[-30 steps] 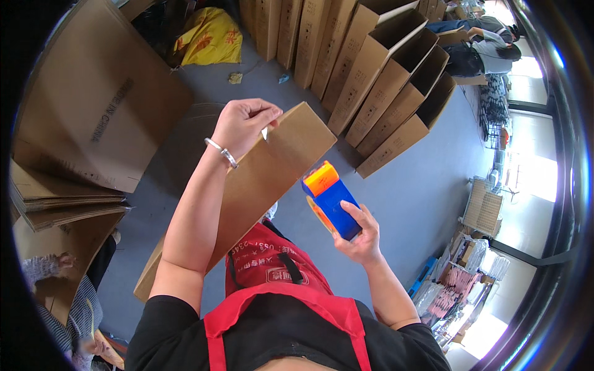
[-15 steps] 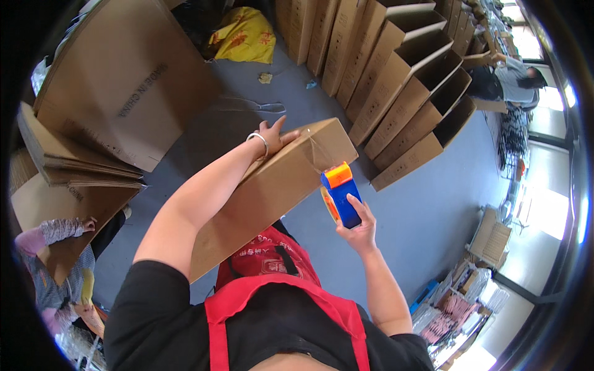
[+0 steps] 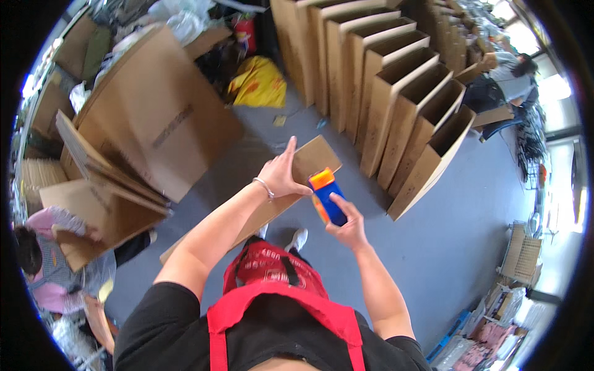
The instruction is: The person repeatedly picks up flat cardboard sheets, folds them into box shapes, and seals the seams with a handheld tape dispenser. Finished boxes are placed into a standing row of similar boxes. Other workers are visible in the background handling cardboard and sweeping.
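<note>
Well, right grip holds blue tape dispenser

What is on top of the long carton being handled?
The left hand lies spread on the long carton; the blue tape dispenser in the right hand is at its edge, contact unclear. The carton's surface beneath the left hand is covered.

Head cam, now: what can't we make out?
All head view:
- Carton: surface under the left hand, hidden by that hand.
- Tape dispenser: grip area, covered by the right hand.
- Yellow bag: print, too blurred.
- Stacked goods, lower right: cut off by the lens rim.
</note>
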A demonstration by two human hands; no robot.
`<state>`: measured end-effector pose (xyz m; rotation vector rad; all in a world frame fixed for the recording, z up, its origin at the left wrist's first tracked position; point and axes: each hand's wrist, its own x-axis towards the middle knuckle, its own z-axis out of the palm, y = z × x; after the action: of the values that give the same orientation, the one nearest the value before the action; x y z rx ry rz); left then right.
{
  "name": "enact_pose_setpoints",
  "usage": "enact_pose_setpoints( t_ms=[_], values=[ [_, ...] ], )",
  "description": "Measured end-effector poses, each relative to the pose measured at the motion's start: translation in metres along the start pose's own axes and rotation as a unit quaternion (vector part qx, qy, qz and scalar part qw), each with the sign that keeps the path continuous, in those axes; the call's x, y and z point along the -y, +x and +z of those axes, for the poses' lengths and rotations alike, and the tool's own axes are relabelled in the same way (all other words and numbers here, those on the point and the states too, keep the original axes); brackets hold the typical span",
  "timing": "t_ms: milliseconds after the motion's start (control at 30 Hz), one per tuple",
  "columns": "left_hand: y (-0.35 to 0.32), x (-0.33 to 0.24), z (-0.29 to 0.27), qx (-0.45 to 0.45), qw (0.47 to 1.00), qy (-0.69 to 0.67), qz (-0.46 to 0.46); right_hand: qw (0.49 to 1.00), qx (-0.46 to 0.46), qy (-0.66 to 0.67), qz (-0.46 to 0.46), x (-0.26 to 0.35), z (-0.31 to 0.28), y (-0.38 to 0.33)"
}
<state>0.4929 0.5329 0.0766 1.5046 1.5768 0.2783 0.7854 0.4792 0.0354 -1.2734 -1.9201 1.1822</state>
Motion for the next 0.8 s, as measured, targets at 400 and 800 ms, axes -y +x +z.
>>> enact_pose_setpoints(
  t_ms=[400,800],
  values=[
    [0.011,0.007,0.022,-0.047,0.995,0.052,-0.073,0.999,0.051,-0.01,-0.003,0.015,-0.033,0.001],
    [-0.046,0.034,0.051,-0.248,0.939,0.239,-0.011,0.994,0.09,-0.054,-0.007,0.041,-0.073,-0.032]
  ],
)
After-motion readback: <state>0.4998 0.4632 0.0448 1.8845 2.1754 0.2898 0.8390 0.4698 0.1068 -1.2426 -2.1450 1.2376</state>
